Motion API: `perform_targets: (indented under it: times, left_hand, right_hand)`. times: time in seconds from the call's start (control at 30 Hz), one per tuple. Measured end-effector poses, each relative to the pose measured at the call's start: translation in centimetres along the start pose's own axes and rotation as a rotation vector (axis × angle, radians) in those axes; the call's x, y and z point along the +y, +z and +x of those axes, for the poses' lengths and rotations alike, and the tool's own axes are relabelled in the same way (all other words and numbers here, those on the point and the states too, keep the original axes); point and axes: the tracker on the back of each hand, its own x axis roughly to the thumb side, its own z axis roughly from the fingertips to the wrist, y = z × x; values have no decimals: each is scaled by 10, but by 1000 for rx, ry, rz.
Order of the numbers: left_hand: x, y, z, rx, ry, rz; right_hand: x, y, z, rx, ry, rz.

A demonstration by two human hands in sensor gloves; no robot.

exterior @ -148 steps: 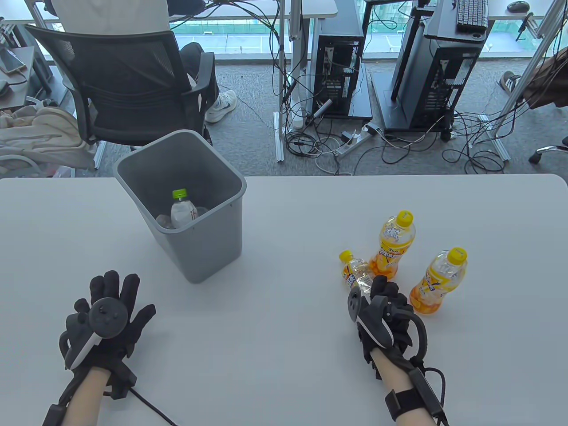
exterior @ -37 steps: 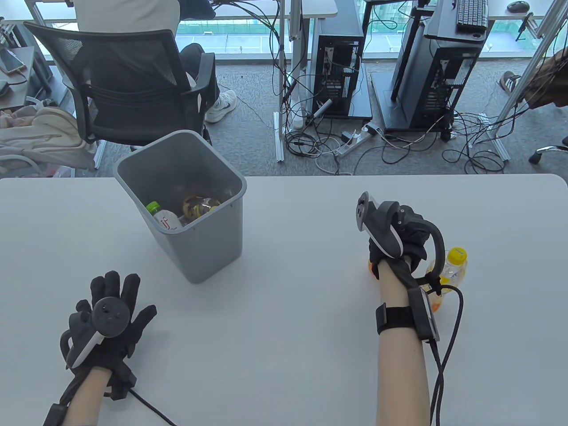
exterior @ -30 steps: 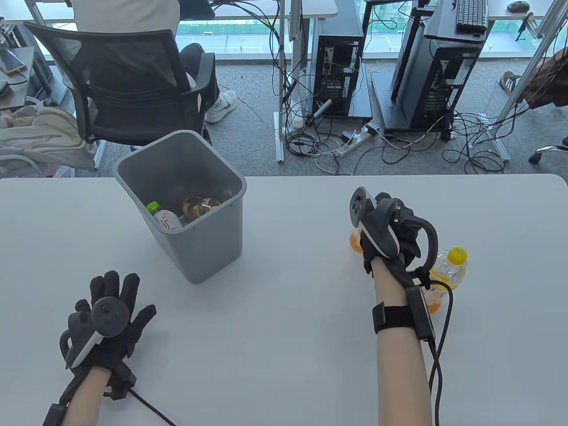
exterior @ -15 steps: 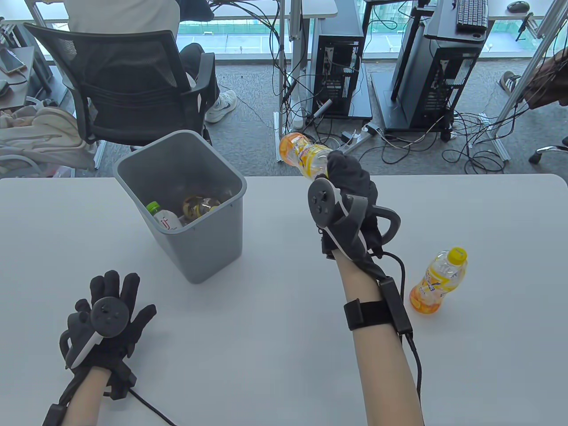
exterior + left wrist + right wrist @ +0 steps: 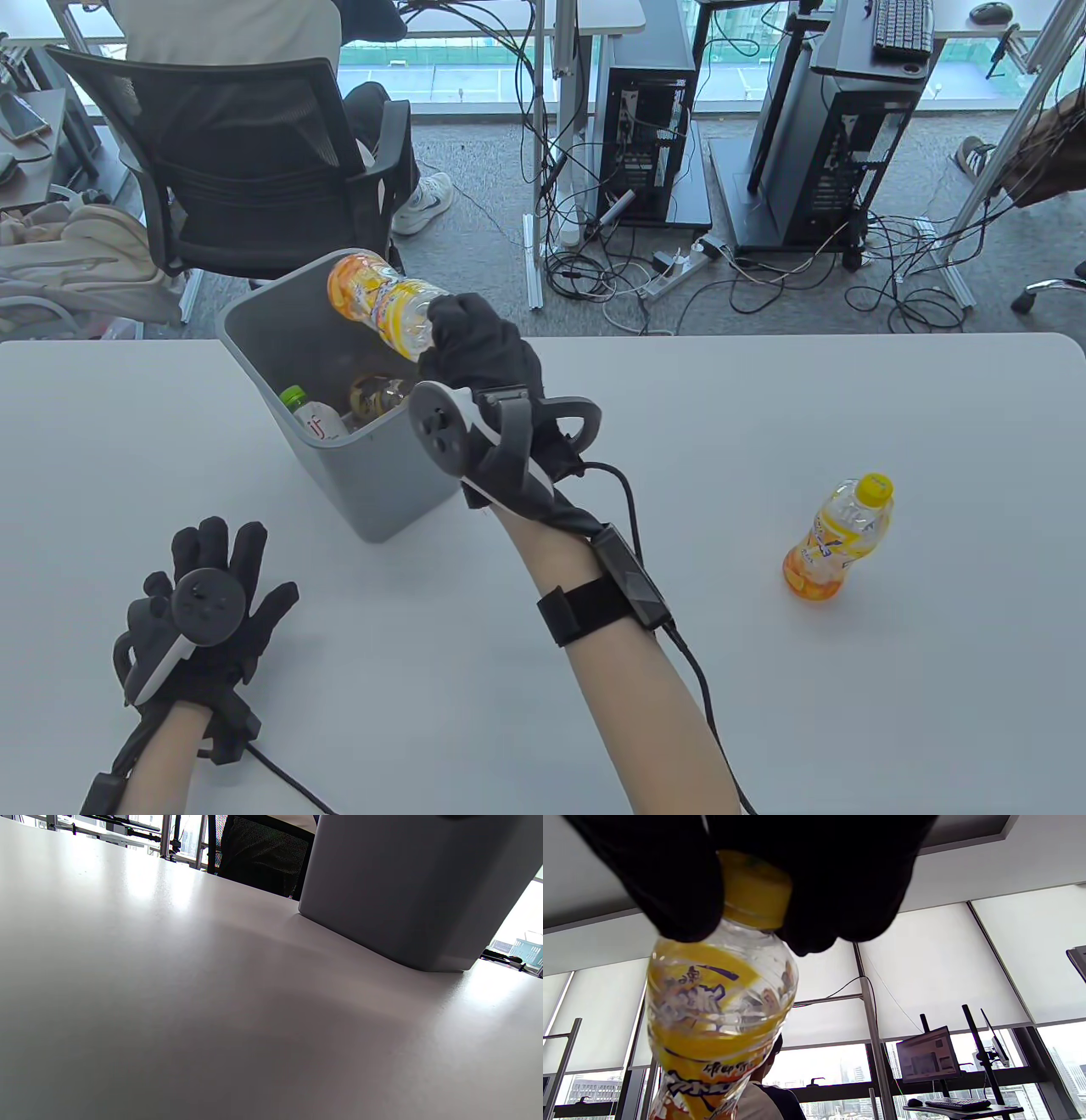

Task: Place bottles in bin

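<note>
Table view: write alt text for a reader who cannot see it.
The right hand holds an orange bottle by its cap end over the grey bin, which already contains bottles. Another orange bottle stands on the table, and the left hand rests flat.

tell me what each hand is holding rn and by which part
The right hand grips an orange drink bottle by its capped neck end, over the bin. The left hand holds nothing.

High table view looking down on the surface [image 5: 764, 679], left wrist view skimming low toward the bin [image 5: 407, 891], right wrist view tilted upward, close behind the held bottle [image 5: 717, 1018], bin [image 5: 407, 484] shared.
</note>
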Motion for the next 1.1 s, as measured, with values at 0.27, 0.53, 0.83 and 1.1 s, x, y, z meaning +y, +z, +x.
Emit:
perform_targets:
  times: [0.27, 0.53, 0.83, 1.1]
  left_hand:
    - [0, 0, 0, -4, -1, 3]
    - [0, 0, -1, -4, 5, 0]
    - [0, 0, 0, -2, -7, -2]
    - [-1, 0, 0, 3, -13, -4]
  right_hand:
    - [44, 19, 40, -119, 89, 45]
    - [52, 19, 29, -92, 79, 155]
    - [33, 7, -58, 41, 311, 295]
    - [20, 18, -166, 172, 565, 394]
